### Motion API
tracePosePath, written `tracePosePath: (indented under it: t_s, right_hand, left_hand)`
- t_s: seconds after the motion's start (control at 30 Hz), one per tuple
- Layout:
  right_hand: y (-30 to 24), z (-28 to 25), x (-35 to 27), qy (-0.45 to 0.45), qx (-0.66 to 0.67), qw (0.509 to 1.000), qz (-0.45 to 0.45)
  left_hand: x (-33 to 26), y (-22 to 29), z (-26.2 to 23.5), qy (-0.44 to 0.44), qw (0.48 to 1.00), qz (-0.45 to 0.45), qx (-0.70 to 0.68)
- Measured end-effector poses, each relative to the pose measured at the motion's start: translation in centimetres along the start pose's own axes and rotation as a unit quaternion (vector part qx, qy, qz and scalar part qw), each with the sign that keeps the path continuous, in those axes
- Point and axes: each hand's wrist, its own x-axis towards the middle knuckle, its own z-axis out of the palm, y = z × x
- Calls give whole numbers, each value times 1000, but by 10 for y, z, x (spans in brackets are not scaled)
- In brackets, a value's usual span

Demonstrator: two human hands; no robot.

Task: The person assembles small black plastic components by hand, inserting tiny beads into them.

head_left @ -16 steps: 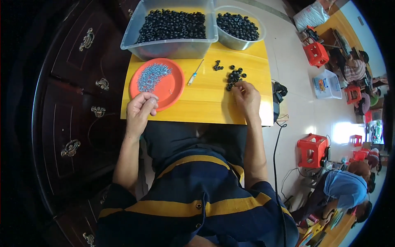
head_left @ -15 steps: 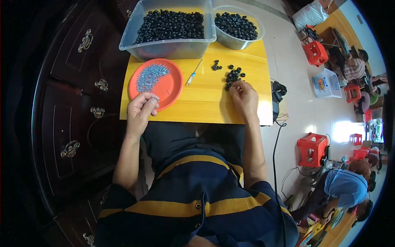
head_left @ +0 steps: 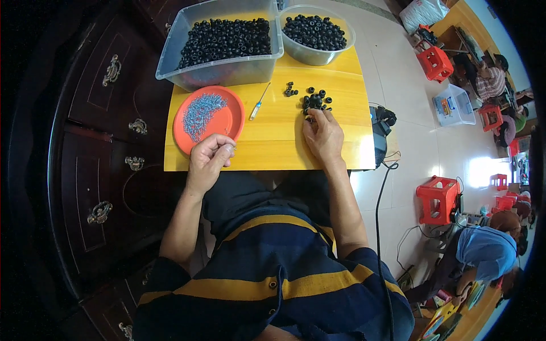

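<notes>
My left hand (head_left: 209,162) is closed in a pinch beside the near right rim of a red plate (head_left: 230,122). Whatever its fingertips hold is too small to make out. Many small silvery screws (head_left: 199,113) lie heaped on the plate's left side. My right hand (head_left: 326,137) reaches the near edge of a loose pile of small black round parts (head_left: 314,101). Its thumb and forefinger close around one black part, partly hidden by the fingers. Between the hands, farther back, lies a screwdriver (head_left: 257,109) with a pale, blue-marked handle.
A clear rectangular bin (head_left: 222,69) and a round clear tub (head_left: 315,57), both with black parts, stand at the back of the yellow table (head_left: 273,148). More black pieces (head_left: 290,90) lie mid-table. Dark drawers flank the left; a cable (head_left: 377,227) hangs right. Other people sit far right.
My left hand has shifted right and slightly nearer, off the plate's rim. My right hand stays at the black pile, fingers curled a little differently. The whole view has shifted slightly.
</notes>
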Motion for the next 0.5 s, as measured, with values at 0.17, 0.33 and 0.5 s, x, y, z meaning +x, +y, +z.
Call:
tracePosePath:
  t_s: [0.17, 0.33, 0.5]
  right_hand:
    - [3, -9, -17, -1, 120, 993, 5]
    - [-5, -14, -37, -42, 406, 901, 148]
    - [-22, -27, -42, -121, 642, 719, 238]
  left_hand:
    - [3, 4, 15, -19, 1000, 6, -9]
    - [16, 3, 40, -44, 999, 19, 6]
    - [29, 0, 66, -44, 996, 63, 35]
